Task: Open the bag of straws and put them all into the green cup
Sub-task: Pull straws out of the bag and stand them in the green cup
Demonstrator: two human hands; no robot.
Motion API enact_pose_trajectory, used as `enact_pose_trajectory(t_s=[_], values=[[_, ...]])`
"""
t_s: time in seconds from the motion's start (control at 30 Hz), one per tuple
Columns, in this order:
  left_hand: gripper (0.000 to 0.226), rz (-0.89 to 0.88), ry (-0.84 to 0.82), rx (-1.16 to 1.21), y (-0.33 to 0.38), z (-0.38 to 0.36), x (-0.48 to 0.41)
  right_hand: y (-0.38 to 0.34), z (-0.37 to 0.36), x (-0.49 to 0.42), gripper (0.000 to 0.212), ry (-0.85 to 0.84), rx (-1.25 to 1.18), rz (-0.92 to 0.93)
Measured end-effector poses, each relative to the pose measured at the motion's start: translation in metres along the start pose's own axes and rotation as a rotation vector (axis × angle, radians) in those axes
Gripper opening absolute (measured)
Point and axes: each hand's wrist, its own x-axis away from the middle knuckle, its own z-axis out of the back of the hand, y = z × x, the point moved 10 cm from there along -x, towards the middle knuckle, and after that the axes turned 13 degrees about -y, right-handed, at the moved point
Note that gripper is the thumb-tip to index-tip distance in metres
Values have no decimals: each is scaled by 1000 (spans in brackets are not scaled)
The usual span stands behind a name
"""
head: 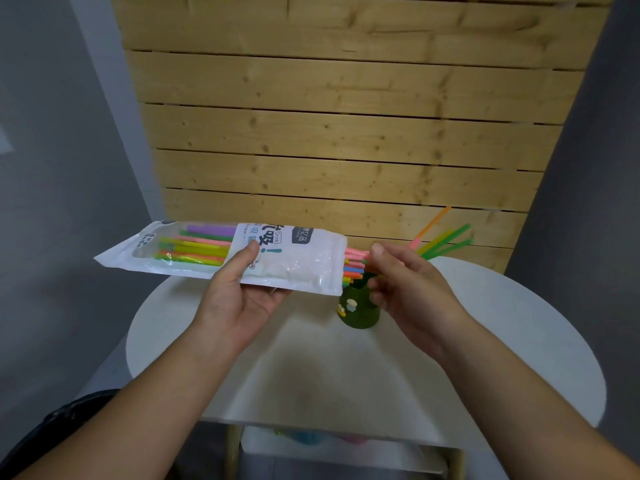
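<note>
So you've got the bag of straws [221, 252] lying roughly flat in the middle-left of the frame, with your left hand [239, 299] under it, thumb pressed on the printed front and the other fingers hidden beneath, clamped on the bag. Its open mouth faces right, with pink, blue and orange straw ends [355, 266] poking out just above the green cup [360, 310], which stands on the white round table [502, 323] at centre frame.

Your right hand [408, 285] sits at the bag's mouth with fingers curled together around a small bunch of straws; a few green ones and an orange one [446, 239] fan out up and to the right behind it. I can't tell how firmly those are pinched.

What I'd watch for:
- That bunch looks splayed, so a loose grip could drop one onto the table or off the edge.
- The bag is close to level and the mouth is wide open. Tilt it down and the rest could slide out beside the cup instead of into it.
- The cup looks small and light. Long straws leaning to one side, or a knock from your knuckles, could tip it.
</note>
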Motion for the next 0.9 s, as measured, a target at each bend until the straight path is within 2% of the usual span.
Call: enact_pose_trajectory(t_s=[0.13, 0.27, 0.47, 0.73, 0.83, 0.9], values=[[32, 25, -28, -40, -3, -2, 1, -9, 0, -2, 11, 57, 164, 82], [35, 36, -20, -44, -3, 0, 0, -14, 6, -2, 11, 86, 194, 78], [23, 24, 10, -2, 1, 6, 1, -25, 14, 0, 6, 43, 187, 84], [20, 10, 17, 36, 6, 3, 3, -19, 18, 2, 10, -32, -112, 36], [21, -7, 22, 50, 9, 3, 3, -16, 9, 4, 26, -60, -203, 57], [23, -20, 26, 65, 11, 3, 4, -11, 2, 5, 36, -60, -173, 56]])
